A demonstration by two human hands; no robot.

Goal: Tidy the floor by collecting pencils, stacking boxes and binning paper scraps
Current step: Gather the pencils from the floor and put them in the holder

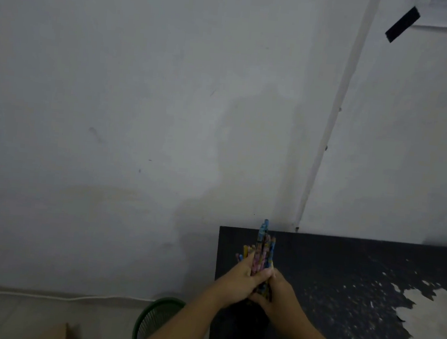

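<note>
Grey plaster wall (114, 104) fills most of what I see, with a dark tabletop (344, 263) pushed up against it low on the right, its finish flaked away to pale patches at the far right edge. Starting at the grip: both of my hands are wrapped round one bundle of pencils (263, 251) over the table's near-left corner. My left hand (241, 283) curls round the bundle from the left at mid-shaft, and my right hand (278, 297) closes on the lower ends just beneath it, the two hands touching. So both are clamped on the pencils, neither one loose.

The bundle stands nearly upright, long axis running away from me toward the wall, tips fanned a little above my left fingers. A few yellow and blue ends poke out shorter on the left.

Outward from there: a green mesh bin (159, 316) sits on the floor just left of the table, below my left forearm, and a corner of a brown cardboard box (70, 335) shows at the bottom edge further left. A white cord (41, 296) runs along the base of the wall.

I judge the collecting step is in hand. The tabletop lies directly under the bundle, and my right hand is nearer its open surface
</note>
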